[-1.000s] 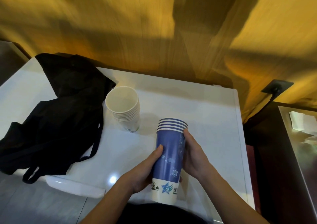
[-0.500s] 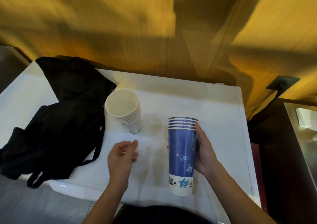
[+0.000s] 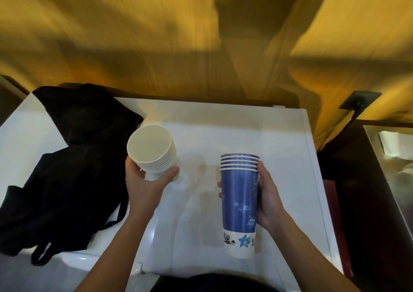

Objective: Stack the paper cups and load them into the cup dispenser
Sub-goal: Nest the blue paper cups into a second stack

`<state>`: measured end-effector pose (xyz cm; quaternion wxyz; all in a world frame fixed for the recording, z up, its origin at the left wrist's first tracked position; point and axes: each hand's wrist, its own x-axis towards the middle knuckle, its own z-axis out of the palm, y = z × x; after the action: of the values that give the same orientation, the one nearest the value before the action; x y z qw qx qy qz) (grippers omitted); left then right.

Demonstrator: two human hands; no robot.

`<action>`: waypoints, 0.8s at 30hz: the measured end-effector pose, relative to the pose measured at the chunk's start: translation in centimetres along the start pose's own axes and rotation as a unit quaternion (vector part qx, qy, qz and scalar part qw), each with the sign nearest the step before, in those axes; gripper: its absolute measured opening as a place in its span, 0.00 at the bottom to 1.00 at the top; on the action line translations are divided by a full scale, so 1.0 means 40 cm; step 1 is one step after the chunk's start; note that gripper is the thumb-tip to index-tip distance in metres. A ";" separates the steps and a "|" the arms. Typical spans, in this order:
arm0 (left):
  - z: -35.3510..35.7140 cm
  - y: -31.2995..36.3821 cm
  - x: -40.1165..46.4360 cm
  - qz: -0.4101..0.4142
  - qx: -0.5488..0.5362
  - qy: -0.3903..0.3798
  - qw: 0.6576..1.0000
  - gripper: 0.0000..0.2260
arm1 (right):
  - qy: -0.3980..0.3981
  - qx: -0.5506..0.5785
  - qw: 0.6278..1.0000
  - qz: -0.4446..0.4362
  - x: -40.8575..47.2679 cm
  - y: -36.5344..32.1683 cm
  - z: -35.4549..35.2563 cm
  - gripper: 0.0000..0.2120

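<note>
Left hand (image 3: 145, 180) is gripping the white cup stack (image 3: 154, 153) from below and from the side, thumb wrapping the front near the base, mouth tilting up toward the camera. Can't tell if its base is touching the bench (image 3: 223, 124) or riding just above it; looks slightly lifted. Tilt is probably deliberate: it presents an open mouth for nesting.

Right hand (image 3: 268, 197) is wrapping the blue cup stack (image 3: 239, 202) from its right side, fingertips showing round the left edge, thumb up near the rims. Stack is standing roughly upright, rims up, near the front of the bench; the bottom edge appears to be hanging off or above the front lip, so the hand is likely carrying the weight. Mid-body grip is keeping the tall nest from splaying.

The two stacks are well apart, one per hand, nothing merged yet. My read: stacking is mostly done within each colour, and joining them comes next, if the sizes match. White cups look shorter and wider, so fit is uncertain.

Outward: black bag (image 3: 67, 168) is slumping over the left side of the bench, just beside the white stack, straps dangling off the front. Yellow wood-grain wall (image 3: 134, 34) behind. Dark wall socket (image 3: 359, 100) at right with a cable running down. No cup dispenser is showing in view, so loading isn't starting from here.
</note>
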<state>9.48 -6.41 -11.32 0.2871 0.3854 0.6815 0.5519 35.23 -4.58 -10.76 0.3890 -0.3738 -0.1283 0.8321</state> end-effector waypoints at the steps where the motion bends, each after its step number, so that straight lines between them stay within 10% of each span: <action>1: 0.003 0.005 0.005 0.003 -0.001 -0.004 1.000 0.45 | 0.002 0.004 1.000 -0.001 -0.002 -0.002 -0.002 0.33; 24: 0.013 0.045 0.005 -0.066 -0.167 -0.236 0.955 0.32 | 0.065 0.065 0.988 -0.128 -0.159 0.052 0.054 0.35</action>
<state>10.16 -5.79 -9.69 0.5360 0.4056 0.5158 0.5312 35.16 -10.54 -7.00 0.5229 -0.3815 -0.0952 0.7563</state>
